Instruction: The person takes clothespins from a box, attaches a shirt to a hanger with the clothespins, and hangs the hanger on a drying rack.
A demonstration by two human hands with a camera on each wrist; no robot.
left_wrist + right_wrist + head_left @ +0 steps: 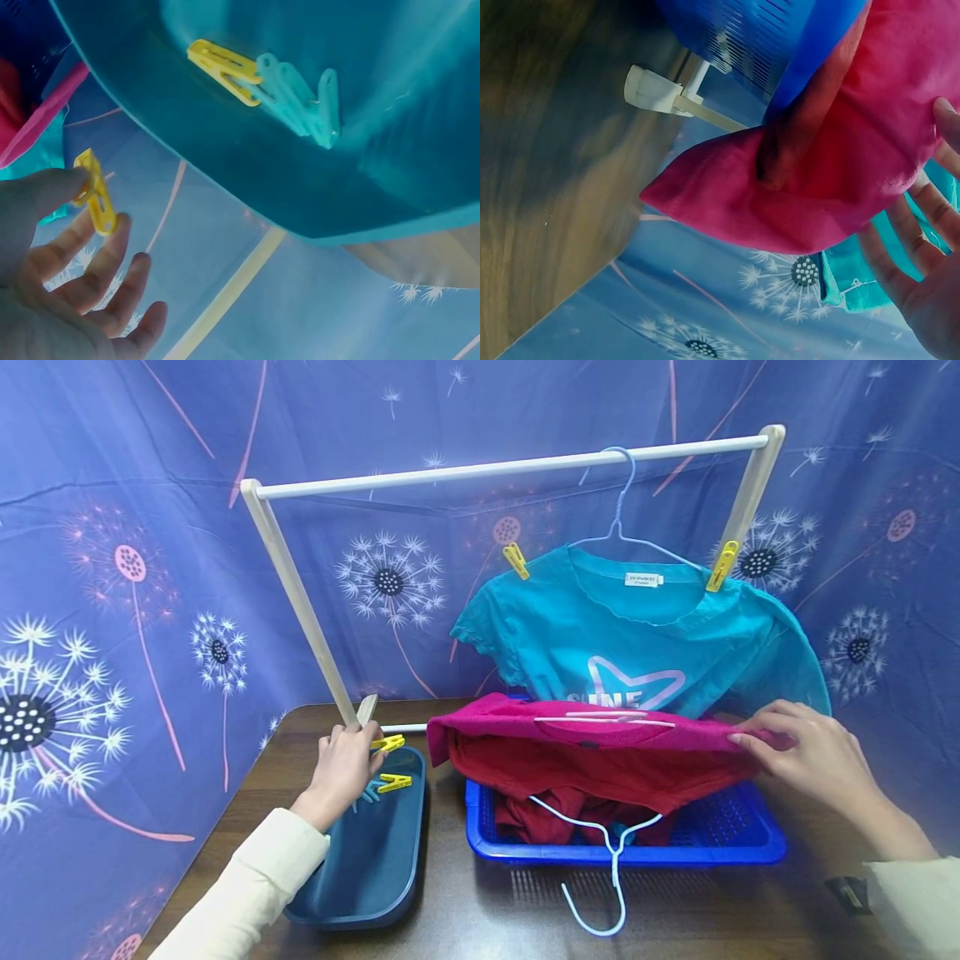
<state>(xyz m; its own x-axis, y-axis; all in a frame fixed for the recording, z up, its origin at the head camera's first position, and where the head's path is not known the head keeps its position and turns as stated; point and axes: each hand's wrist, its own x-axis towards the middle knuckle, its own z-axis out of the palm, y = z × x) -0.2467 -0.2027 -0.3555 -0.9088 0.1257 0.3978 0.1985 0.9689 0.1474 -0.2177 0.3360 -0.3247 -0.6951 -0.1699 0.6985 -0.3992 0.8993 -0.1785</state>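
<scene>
My left hand (347, 770) pinches a yellow clothespin (96, 193) between thumb and forefinger, just above the far end of the dark teal tub (411, 868). Inside that tub lie another yellow clothespin (394, 783) and several light-blue clothespins (300, 101). On the other side, my right hand (813, 752) grips the right end of a pink and red garment (600, 760), thumb on one face and fingers behind. A pale hanger (617, 852) runs through this garment, its hook pointing toward me over the front of the blue basket (525, 850).
A rack with a white bar (450, 474) stands behind. From it hangs a turquoise shirt (645, 610) on a blue hanger (619, 514), with a yellow clothespin (723, 567) at each shoulder. Red cloth (540, 817) lies in the basket on the brown table (450, 910).
</scene>
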